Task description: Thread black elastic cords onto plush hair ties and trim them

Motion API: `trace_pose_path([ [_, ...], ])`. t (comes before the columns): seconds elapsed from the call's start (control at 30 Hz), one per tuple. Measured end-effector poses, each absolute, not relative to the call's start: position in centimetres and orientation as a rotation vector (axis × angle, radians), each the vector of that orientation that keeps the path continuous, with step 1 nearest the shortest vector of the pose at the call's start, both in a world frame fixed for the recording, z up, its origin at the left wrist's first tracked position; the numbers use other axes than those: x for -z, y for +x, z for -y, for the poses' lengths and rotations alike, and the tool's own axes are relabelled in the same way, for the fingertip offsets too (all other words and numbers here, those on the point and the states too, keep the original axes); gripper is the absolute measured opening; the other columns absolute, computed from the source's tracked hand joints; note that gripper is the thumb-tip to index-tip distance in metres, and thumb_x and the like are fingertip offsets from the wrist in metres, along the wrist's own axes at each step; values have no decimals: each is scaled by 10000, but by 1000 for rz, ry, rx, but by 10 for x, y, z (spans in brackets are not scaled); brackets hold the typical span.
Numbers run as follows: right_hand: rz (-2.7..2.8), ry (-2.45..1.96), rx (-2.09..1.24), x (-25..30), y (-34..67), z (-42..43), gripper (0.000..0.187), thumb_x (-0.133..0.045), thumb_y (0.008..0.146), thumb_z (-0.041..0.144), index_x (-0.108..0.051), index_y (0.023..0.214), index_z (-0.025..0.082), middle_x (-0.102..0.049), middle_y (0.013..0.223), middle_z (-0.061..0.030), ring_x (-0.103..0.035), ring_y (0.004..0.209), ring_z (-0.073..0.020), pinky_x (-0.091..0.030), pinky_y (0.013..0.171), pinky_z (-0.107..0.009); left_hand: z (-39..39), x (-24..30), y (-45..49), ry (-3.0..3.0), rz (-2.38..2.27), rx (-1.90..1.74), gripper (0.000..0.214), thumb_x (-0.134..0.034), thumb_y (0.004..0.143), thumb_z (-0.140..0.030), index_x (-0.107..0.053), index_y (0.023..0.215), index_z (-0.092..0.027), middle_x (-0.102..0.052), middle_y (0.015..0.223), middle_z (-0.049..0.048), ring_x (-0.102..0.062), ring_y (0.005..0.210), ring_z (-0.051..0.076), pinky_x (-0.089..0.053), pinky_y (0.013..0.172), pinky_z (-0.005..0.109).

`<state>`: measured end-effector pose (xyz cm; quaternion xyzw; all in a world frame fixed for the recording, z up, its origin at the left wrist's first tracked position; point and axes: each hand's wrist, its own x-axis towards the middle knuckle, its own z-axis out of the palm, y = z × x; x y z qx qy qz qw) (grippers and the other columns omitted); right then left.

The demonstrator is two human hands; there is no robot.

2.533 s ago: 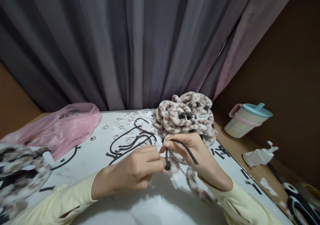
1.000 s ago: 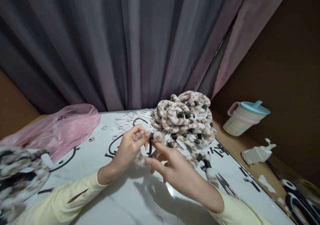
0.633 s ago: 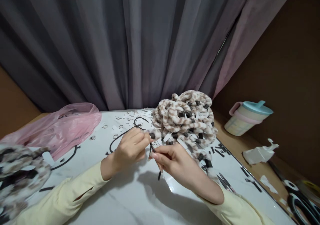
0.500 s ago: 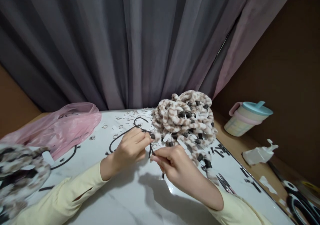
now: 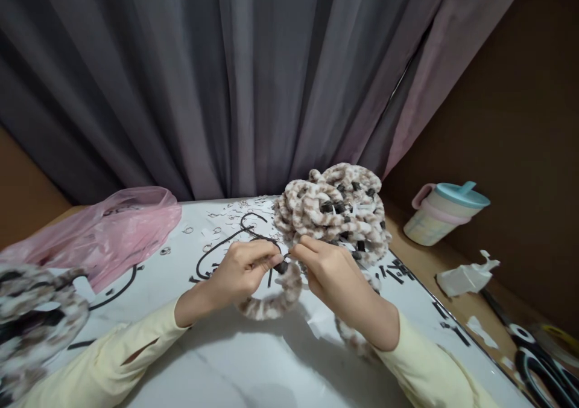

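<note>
Where the plush cord point(image 5: 271, 304) curves just above the worktop point(image 5: 235, 366), the left hand point(image 5: 242, 272) and right hand point(image 5: 332, 275) pinch it near its black tip point(image 5: 281, 268), fingers closed tight. It looks soft, light and floppy, so it is probably best held at that firmer tip.

Bag point(image 5: 122, 227) left on table point(image 5: 235, 360), cup point(image 5: 441, 212) right, headband pile point(image 5: 332, 212) between.

Pale-yellow long sleeves point(image 5: 429, 379) end at the wrists; left hand point(image 5: 244, 272) and right hand point(image 5: 332, 275) bare; left sleeve point(image 5: 102, 367) has a slit.
</note>
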<state>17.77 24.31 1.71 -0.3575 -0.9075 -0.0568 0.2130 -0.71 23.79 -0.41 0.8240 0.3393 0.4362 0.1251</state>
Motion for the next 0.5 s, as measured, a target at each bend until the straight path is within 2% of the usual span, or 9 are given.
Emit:
trace_pose_path([
  [0.2, 2442, -948, -294, -5, 175, -256, 215, -412, 645, -62, -507, 680, 127, -454, 656, 6, -396, 589, -87, -233, 558, -211, -232, 3, -4, 2284, -987, -1267, 222, -474, 859, -148, -521, 642, -136, -484, 561, -30, -414, 509, 70, -317, 495, 161],
  [0.37, 2395, -894, -454, 4, 174, -267, 244, -402, 689, -75, -556, 681, 114, -502, 654, -6, -442, 609, -93, -281, 572, -194, -234, 10, -3, 2191, -1148, -1165, 195, -503, 858, -202, -535, 677, -137, -451, 550, -48, -379, 502, 67, -283, 491, 170],
  [0.43, 2367, -910, -448, 8, 171, -270, 254, -395, 759, -46, -593, 779, 112, -549, 726, -29, -498, 681, -115, -326, 615, -196, -239, 14, -3, 2109, -1244, -1109, 201, -513, 852, -238, -528, 678, -140, -431, 537, -55, -360, 499, 69, -275, 504, 179],
  [0.5, 2292, -951, -389, 11, 169, -271, 261, -393, 837, 26, -586, 993, 105, -580, 936, -82, -541, 828, -150, -373, 690, -215, -246, 20, -5, 1958, -1317, -1071, 206, -529, 841, -272, -525, 681, -142, -434, 522, -56, -359, 502, 76, -279, 523, 186],
])
